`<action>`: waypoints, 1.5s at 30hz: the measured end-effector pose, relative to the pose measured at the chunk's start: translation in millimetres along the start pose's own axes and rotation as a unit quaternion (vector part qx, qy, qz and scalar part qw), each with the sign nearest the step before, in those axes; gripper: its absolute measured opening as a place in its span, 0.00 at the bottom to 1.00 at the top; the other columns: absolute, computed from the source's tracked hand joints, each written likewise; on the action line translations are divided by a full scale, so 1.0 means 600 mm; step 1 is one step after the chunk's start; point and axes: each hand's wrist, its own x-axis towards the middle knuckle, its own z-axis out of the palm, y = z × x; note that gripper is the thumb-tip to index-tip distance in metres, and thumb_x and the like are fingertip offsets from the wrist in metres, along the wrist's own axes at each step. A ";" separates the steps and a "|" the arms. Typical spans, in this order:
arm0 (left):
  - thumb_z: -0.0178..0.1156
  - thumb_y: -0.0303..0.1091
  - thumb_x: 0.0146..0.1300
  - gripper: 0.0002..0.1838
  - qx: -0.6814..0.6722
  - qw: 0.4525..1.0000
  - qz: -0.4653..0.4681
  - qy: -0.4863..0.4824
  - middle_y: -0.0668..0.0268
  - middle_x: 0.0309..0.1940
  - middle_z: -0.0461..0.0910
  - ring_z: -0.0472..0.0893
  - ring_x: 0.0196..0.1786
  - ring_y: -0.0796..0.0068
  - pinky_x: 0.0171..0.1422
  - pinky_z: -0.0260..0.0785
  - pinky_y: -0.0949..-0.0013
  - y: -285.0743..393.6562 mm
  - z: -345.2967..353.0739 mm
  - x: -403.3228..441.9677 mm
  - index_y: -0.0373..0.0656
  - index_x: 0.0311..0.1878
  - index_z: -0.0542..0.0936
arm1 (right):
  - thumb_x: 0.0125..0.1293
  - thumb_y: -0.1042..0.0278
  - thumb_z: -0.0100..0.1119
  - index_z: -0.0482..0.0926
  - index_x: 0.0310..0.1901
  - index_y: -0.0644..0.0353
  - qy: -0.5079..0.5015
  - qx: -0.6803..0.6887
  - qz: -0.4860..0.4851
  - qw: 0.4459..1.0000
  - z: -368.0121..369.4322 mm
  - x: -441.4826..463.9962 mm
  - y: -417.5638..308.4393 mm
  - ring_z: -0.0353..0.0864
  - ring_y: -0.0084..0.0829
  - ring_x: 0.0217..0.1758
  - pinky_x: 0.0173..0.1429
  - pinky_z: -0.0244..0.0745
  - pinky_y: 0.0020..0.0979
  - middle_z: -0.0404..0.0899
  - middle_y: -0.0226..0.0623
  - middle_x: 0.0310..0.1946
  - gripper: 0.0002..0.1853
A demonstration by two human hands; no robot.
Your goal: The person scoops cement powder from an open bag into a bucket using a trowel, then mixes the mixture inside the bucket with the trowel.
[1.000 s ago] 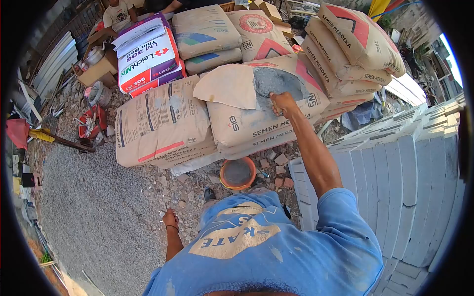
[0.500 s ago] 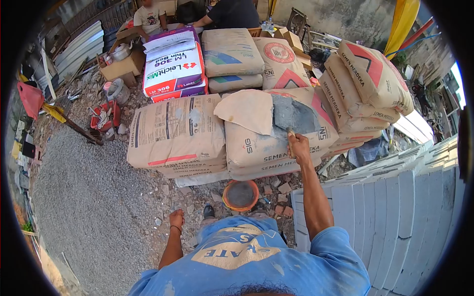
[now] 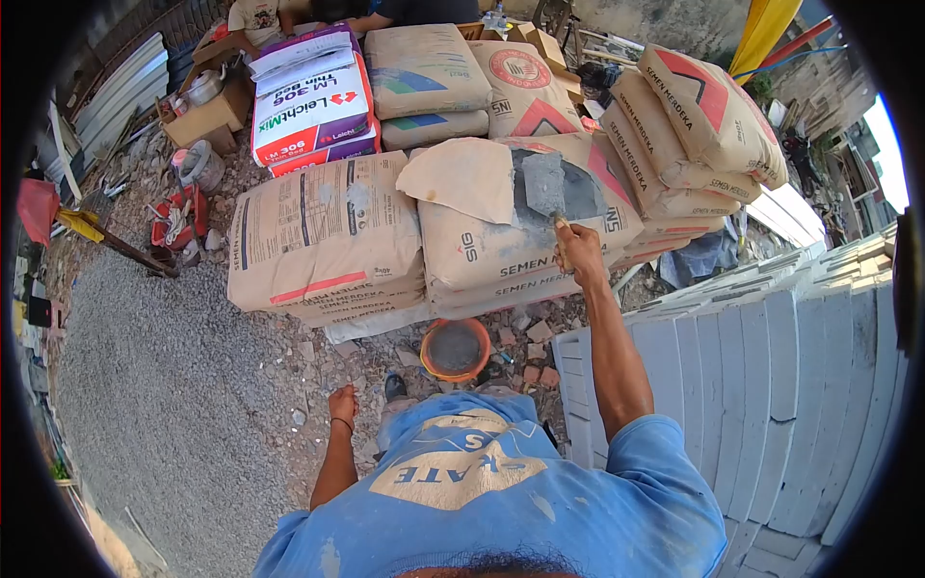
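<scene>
My right hand is closed round the handle of a trowel, whose grey, powder-covered blade lies over the torn opening of a cement bag. Grey powder shows inside the opening, and a torn paper flap is folded back to its left. My left hand hangs low over the rubble, fingers curled; whether anything is in it is too small to tell. Between the bags and my feet stands an orange bucket with grey material inside.
More cement bags stand to the left, with a taller stack at the right. Pale blocks are piled along my right side. Gravel covers the left ground. Two other people sit behind the bags, one in a light shirt.
The trowel blade has come out into fuller view above the powder, carrying grey material. My right hand has stayed by the opening's near edge, while the whole view has shifted.
</scene>
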 end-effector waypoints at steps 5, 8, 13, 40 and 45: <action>0.61 0.42 0.76 0.15 0.009 1.000 -0.011 0.001 0.71 0.19 0.71 0.68 0.16 0.80 0.19 0.56 0.73 0.011 -0.005 -0.009 0.38 0.40 0.81 | 0.76 0.53 0.62 0.82 0.46 0.67 0.004 -0.010 -0.021 1.000 -0.009 -0.039 -0.015 0.73 0.24 0.17 0.18 0.67 0.30 0.77 0.33 0.22 0.20; 0.61 0.42 0.76 0.15 0.013 1.000 0.000 -0.015 0.71 0.19 0.71 0.68 0.17 0.80 0.19 0.56 0.73 0.005 -0.006 0.004 0.38 0.41 0.82 | 0.75 0.54 0.64 0.82 0.45 0.68 0.020 -0.012 -0.026 0.999 -0.013 -0.070 -0.012 0.73 0.25 0.16 0.17 0.65 0.32 0.76 0.34 0.19 0.19; 0.60 0.43 0.77 0.16 0.055 0.998 -0.007 -0.029 0.71 0.19 0.70 0.67 0.16 0.80 0.19 0.55 0.73 0.018 0.008 0.015 0.37 0.42 0.82 | 0.76 0.53 0.62 0.82 0.45 0.66 0.018 -0.027 -0.030 0.999 -0.020 -0.150 0.018 0.72 0.22 0.17 0.18 0.66 0.29 0.76 0.30 0.21 0.19; 0.63 0.45 0.70 0.18 0.657 0.679 0.265 -0.195 0.59 0.27 0.82 0.84 0.31 0.54 0.38 0.76 0.53 -0.190 0.190 0.078 0.44 0.56 0.78 | 0.68 0.55 0.64 0.82 0.45 0.67 -0.010 -0.121 0.117 0.986 0.163 -0.207 0.949 0.87 0.59 0.36 0.41 0.79 0.50 0.84 0.61 0.31 0.19; 0.61 0.48 0.71 0.27 0.713 0.624 0.249 -0.200 0.56 0.33 0.83 0.83 0.33 0.48 0.41 0.77 0.47 -0.264 0.190 0.092 0.43 0.66 0.71 | 0.67 0.57 0.62 0.80 0.41 0.67 -0.046 -0.199 0.144 0.968 0.222 -0.116 1.112 0.87 0.60 0.39 0.48 0.81 0.55 0.84 0.62 0.32 0.17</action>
